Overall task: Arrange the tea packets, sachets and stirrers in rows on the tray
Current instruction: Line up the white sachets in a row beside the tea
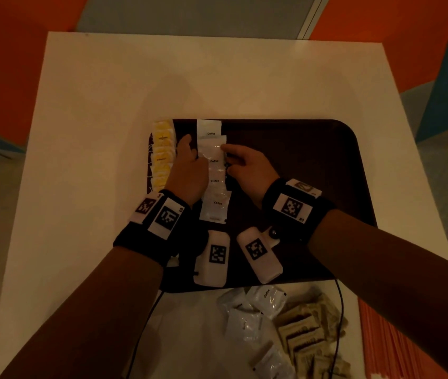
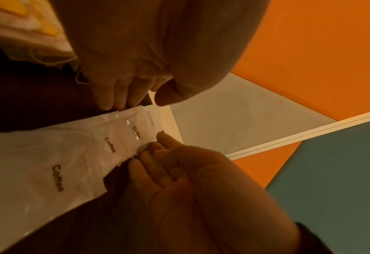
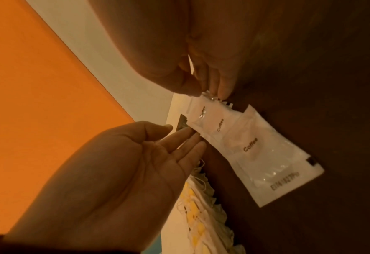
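Note:
A dark brown tray (image 1: 299, 160) lies on the white table (image 1: 108, 105). Yellow tea packets (image 1: 162, 151) overlap in a column along its left edge. Beside them runs a column of white coffee sachets (image 1: 214, 181), also overlapping. My left hand (image 1: 188, 157) has straight fingers (image 3: 186, 137) touching the left edge of the upper sachets (image 3: 214, 123), thumb apart. From the other side my right hand (image 1: 240, 160) meets the same sachets. Its thumb and fingertips (image 3: 220, 89) pinch the right edge of a coffee sachet (image 2: 136, 132) near the far end.
Loose coffee sachets (image 1: 255, 318) and tan sachets (image 1: 307, 332) are heaped on the table in front of the tray. Orange stirrers (image 1: 389, 337) lie at the table's near right edge. The tray's right half is bare. Cables hang from both wrists.

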Available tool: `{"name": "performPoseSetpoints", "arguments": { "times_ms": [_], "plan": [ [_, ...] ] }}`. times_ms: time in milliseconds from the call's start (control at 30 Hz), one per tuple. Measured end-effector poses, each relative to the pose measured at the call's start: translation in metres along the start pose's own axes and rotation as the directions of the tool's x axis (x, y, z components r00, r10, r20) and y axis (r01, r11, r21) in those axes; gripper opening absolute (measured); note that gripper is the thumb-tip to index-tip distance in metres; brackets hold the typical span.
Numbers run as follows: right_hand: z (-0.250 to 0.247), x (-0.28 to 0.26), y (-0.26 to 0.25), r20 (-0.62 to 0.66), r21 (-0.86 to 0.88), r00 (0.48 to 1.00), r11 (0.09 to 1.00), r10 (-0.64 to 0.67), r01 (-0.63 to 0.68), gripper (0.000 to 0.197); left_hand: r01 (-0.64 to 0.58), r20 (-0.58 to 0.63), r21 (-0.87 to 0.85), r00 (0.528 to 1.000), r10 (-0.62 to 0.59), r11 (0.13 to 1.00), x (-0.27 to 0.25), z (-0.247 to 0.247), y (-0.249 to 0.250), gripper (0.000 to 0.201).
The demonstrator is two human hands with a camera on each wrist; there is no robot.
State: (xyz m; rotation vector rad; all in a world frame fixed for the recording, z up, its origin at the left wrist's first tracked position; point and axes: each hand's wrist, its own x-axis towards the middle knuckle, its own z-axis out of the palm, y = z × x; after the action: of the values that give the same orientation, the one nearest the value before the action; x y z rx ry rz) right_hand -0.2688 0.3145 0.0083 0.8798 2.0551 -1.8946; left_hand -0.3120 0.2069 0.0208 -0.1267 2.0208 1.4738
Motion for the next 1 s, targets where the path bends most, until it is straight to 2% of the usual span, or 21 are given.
{"name": "performPoseSetpoints", "arguments": {
  "times_ms": [300,533,733,900,1000],
  "plan": [
    [0.000,-0.005,0.009,-0.023,-0.052,0.999,0.998,0.024,-0.026,0.053,-0.045,0.017,0.112,0.999,0.043,0.993,0.001,-0.006,-0.003,0.055],
    [0.004,-0.001,-0.008,-0.033,0.072,0.999,0.997,-0.030,0.032,0.050,-0.072,0.042,0.043,0.997,0.070,0.997,-0.001,-0.005,0.002,0.055],
    [0.002,-0.001,0.000,-0.061,0.009,0.998,1.000,0.001,0.000,0.057,-0.055,0.025,0.088,0.998,0.053,0.995,-0.001,-0.010,-0.007,0.054],
    [0.005,-0.020,0.012,0.033,0.024,0.999,1.000,-0.009,0.008,0.058,-0.032,0.029,0.043,0.999,0.031,0.999,-0.012,-0.009,-0.025,0.052],
    [0.010,-0.021,0.011,0.031,0.027,0.999,0.999,-0.029,0.028,0.059,-0.053,0.022,0.054,0.998,0.052,0.997,-0.017,-0.007,-0.028,0.051]
  ]
}}
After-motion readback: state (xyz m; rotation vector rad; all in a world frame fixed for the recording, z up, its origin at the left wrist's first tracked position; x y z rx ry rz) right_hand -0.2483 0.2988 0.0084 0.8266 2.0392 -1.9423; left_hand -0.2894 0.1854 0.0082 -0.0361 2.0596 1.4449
